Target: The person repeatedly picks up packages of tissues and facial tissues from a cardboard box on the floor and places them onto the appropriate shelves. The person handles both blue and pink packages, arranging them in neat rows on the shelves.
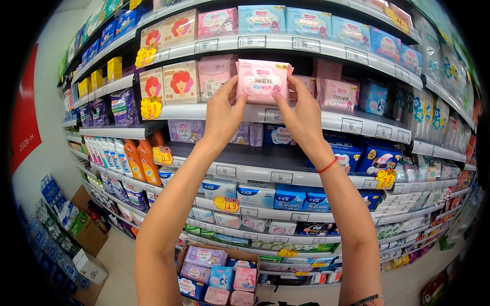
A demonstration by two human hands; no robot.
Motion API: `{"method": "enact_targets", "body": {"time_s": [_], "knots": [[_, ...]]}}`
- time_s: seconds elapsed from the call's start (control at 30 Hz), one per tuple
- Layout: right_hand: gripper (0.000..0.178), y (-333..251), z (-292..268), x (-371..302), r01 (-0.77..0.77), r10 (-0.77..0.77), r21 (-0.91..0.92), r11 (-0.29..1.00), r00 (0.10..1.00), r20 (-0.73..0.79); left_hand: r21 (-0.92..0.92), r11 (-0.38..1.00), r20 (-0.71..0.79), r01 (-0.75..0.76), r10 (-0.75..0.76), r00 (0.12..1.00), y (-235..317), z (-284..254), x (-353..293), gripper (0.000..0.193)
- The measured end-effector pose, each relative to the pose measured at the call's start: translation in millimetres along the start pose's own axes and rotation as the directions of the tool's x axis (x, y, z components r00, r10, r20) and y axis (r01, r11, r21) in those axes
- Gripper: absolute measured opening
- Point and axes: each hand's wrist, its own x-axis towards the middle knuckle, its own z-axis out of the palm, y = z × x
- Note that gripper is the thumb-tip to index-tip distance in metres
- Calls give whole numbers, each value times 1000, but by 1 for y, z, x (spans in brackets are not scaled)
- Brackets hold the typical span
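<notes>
Both my arms reach up to the second shelf from the top, where a pink pack of sanitary pads (263,84) is held upright, its printed front toward me. My left hand (225,109) grips its left edge, thumb on the front. On the opposite edge my right hand (301,109) pinches it the same way, a red string band around that wrist. Just left of it stands another pink pack (217,76), and to the right lies a paler pink pack (338,95). Whatever lies directly behind the held pack is hidden.
Below is a dark shelf (229,153) with purple packs (186,131) at its back left. A carton (179,260) of mixed pad packs stands low in front. Orange bottles (148,160) line a left shelf. Yellow price tags (150,104) jut from shelf edges (191,113).
</notes>
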Motion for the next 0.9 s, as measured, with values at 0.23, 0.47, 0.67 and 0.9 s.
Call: {"method": "enact_targets", "body": {"time_s": [0.23,0.47,0.67,0.9], "knots": [[38,11,8,23,36,-36,-12,999,999,-11,24,997,73,69,-71,995,-7,-1,24,43],[31,39,20,26,0,2,-28,1000,999,41,185,982,24,36,-41,999,-20,9,23,35],[24,52,22,32,-14,27,-168,986,996,80,449,879,142,-160,107,984,-28,11,28,16],[17,51,25,30,14,16,-277,961,994,106,497,839,142,-220,172,975,-39,14,26,13]]}}
